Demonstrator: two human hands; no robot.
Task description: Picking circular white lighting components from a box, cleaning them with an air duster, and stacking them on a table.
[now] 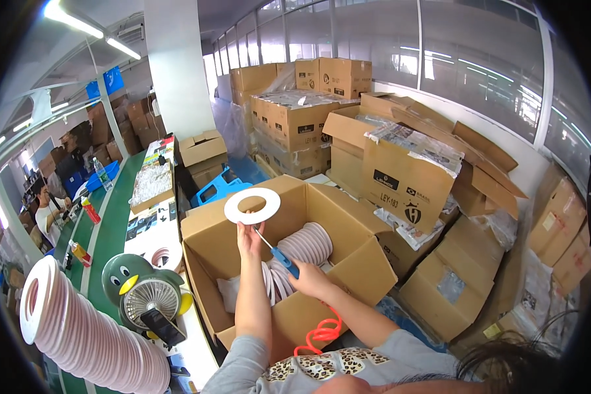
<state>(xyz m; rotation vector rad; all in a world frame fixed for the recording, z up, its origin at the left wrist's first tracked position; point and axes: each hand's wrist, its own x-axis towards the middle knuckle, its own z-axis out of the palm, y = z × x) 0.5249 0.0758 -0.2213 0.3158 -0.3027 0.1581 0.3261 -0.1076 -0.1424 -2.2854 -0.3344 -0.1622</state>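
Above an open cardboard box (207,230), my left hand (248,241) grips a flat white ring (273,202) by its near edge, tilted up. In my right hand (310,282) is a blue air blow gun (284,261), its thin metal nozzle pointing up at the ring's near edge. Whether nozzle and ring touch, I cannot tell. A red coiled hose (323,333) hangs below my right forearm. Inside the box lies a row of similar rings (306,244) on its side, with more loose ones beside it, partly hidden by my arms.
At the left, a tall leaning stack of white rings (98,328) stands beside a green penguin-shaped fan (152,299) and a phone (163,326). A green conveyor (115,213) runs along the left, with a person (46,213) beyond. Cardboard cartons (400,180) crowd the right and back.
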